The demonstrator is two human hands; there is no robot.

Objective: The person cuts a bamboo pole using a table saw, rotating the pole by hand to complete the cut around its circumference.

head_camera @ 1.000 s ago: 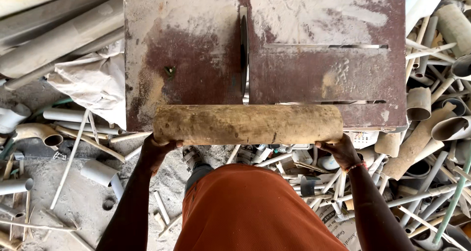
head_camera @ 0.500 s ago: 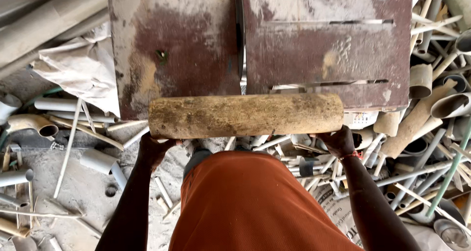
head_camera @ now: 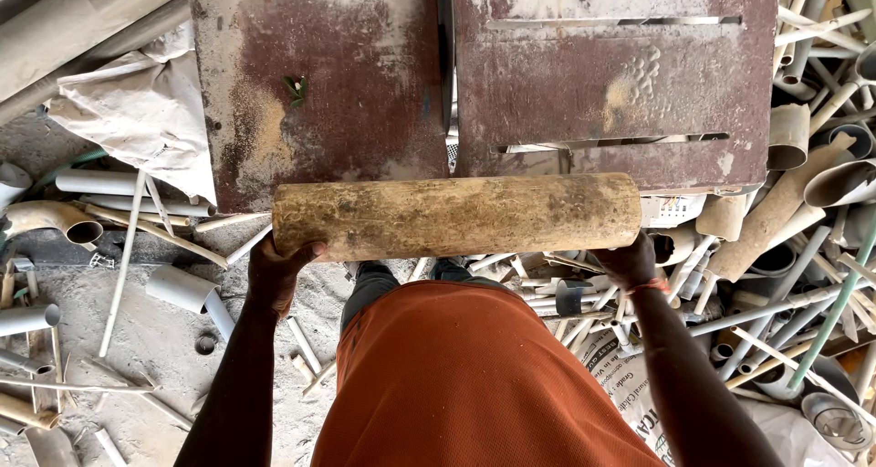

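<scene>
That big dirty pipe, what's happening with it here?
A person in an orange garment holds a thick, mud-stained pipe level, the left hand under one end and the right hand under the other. It sits at the near edge of a rusty saw table, crosswise to the blade slot in the middle. Cut pipe offcuts litter the ground around.

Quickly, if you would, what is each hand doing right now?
Left hand: closed under one end of the dirty tan cylindrical pipe, holding it.
Right hand: closed on the pipe's other end, holding it.
</scene>
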